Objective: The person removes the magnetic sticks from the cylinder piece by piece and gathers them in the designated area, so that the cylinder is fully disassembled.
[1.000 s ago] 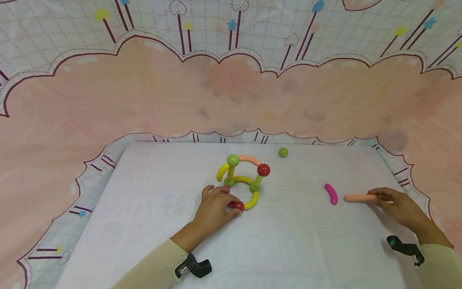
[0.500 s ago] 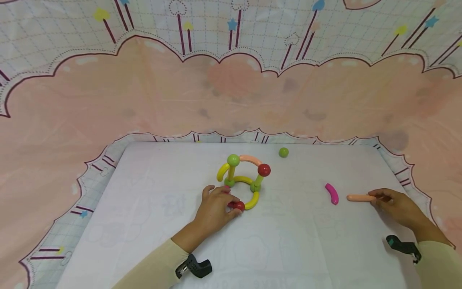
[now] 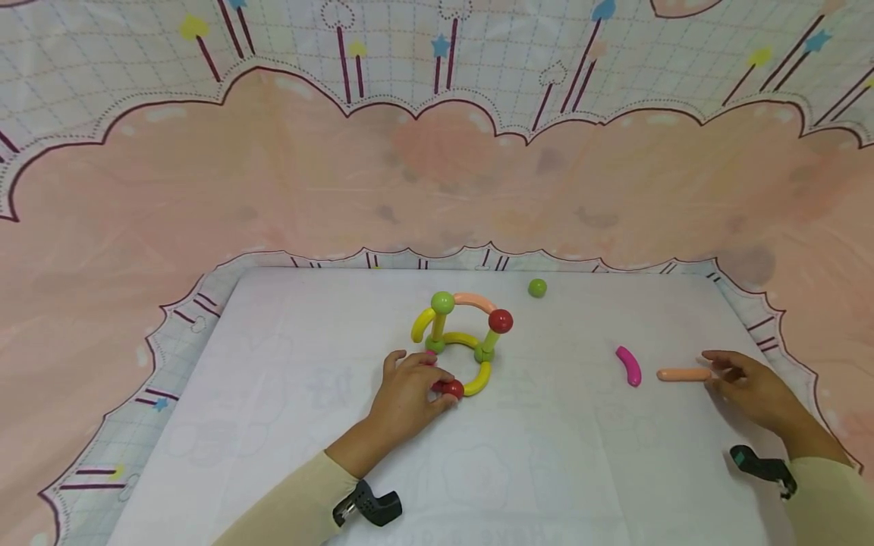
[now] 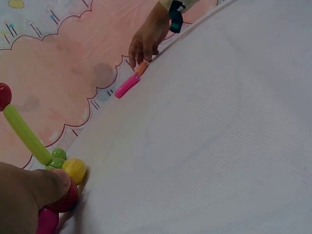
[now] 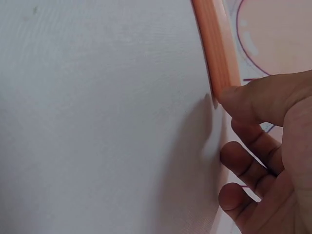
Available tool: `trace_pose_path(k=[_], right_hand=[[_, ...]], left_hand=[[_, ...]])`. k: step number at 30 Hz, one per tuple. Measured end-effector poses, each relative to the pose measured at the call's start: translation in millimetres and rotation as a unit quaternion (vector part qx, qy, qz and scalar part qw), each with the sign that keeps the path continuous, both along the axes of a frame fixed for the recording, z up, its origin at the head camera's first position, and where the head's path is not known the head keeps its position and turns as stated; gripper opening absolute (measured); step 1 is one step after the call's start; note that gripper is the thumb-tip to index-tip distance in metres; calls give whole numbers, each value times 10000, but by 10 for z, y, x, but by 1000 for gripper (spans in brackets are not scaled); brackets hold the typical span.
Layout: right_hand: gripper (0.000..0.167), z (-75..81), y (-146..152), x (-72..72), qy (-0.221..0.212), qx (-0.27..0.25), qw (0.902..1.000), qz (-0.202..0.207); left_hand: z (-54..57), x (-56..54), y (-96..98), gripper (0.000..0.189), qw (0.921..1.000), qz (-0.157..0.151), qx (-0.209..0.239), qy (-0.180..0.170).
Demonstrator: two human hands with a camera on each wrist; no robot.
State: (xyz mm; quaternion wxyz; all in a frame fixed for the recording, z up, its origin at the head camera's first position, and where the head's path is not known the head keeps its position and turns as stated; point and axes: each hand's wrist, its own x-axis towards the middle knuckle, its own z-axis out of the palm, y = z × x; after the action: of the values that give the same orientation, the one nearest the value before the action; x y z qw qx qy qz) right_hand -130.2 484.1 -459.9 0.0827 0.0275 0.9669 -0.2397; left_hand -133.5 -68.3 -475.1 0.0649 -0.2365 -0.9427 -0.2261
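Observation:
My left hand [image 3: 410, 394] pinches a red ball [image 3: 453, 389] at the near corner of a magnetic stick-and-ball frame. In the left wrist view the thumb presses on that red ball [image 4: 68, 197]. Curved yellow rods [image 3: 478, 379] form part of the frame's base; two upright rods carry a green ball [image 3: 442, 302] and another red ball [image 3: 501, 321], joined by a curved orange rod [image 3: 474, 300]. Far right, a straight orange rod [image 3: 683, 374] lies on the table. My right hand [image 3: 751, 387] is at its end, fingers parted, with the thumb tip [image 5: 231, 100] right by it.
A curved pink rod [image 3: 629, 366] lies left of the orange rod. Near the back edge of the white table [image 3: 328, 470] sits a loose green ball [image 3: 537, 288]. Patterned pink cloth [image 3: 307, 182] hangs behind the table.
The right hand slid the orange rod slightly right, then its fingers parted and the index finger lifted off the rod. The left hand has stayed on the red ball.

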Motion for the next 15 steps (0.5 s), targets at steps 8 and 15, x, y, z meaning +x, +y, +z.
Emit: trace_pose_path(k=[8,15], right_hand=[[50,8,-103,19,282,-245,9989,-290],[41,96,-486,-33,1115,-337,9916,-565]], left_hand=[[11,8,4,31,9999,-59,-106,11],[12,-5,-29,41,9998,-161,-135,-65]])
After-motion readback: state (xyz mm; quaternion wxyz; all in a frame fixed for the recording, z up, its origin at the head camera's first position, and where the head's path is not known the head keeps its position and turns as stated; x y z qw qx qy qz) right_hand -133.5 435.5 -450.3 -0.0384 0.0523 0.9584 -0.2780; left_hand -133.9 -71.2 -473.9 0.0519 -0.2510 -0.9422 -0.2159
